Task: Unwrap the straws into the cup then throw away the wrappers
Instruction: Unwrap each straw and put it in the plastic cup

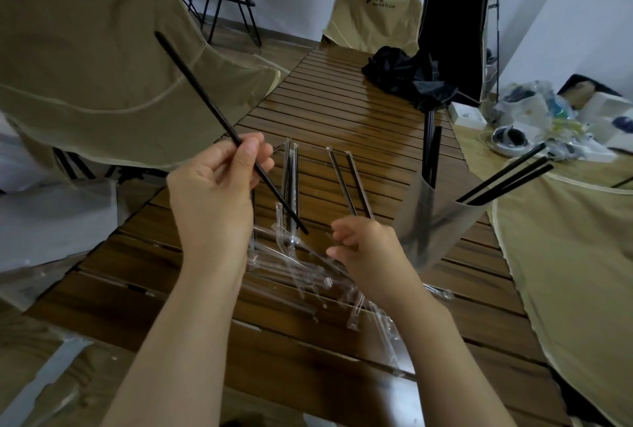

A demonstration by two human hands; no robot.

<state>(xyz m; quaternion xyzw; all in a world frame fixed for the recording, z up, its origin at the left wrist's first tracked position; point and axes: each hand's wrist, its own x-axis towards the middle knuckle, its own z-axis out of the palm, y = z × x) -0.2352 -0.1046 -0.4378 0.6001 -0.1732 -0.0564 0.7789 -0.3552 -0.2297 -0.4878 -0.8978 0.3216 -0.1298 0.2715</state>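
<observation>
left beige chair [85,60]: dark logo mark at upper back, beside it print reading "water clear", first letters blurred. far beige chair [376,20]: same logo, small characters beside it unreadable, "water clear" beneath. no other legible text, numbers or signs found.

Dim, flat indoor light. Soft glare streaks the slatted table [342,108] beyond the fingers [253,152] (brightest past the fingertips). Wide-angle bending warps the edges; detail is slightly soft, shadows beneath the fingers faint.
</observation>
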